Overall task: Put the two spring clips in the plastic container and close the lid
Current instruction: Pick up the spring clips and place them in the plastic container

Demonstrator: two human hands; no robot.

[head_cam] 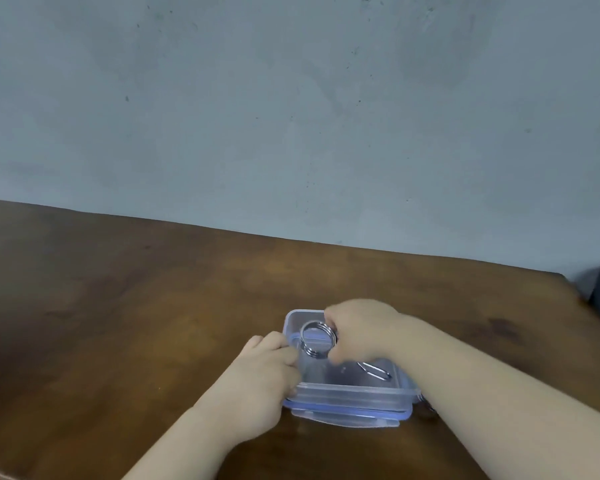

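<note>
Both forearms were stretched in from the bottom of the frame. The left hand [271,362] was curled against the left wall of the plastic container [347,393], its grip pressed on the rim there. The right hand [361,329] was hovered over the open box, grip pinched on one spring clip [317,344], a silvery coil held just above the inside. A second clip [374,370] was already lying in the bottom, so two clips total. One container, seen lower centre on the brown tabletop [136,306], apparently sat on its blue-edged lid [343,418].
</note>
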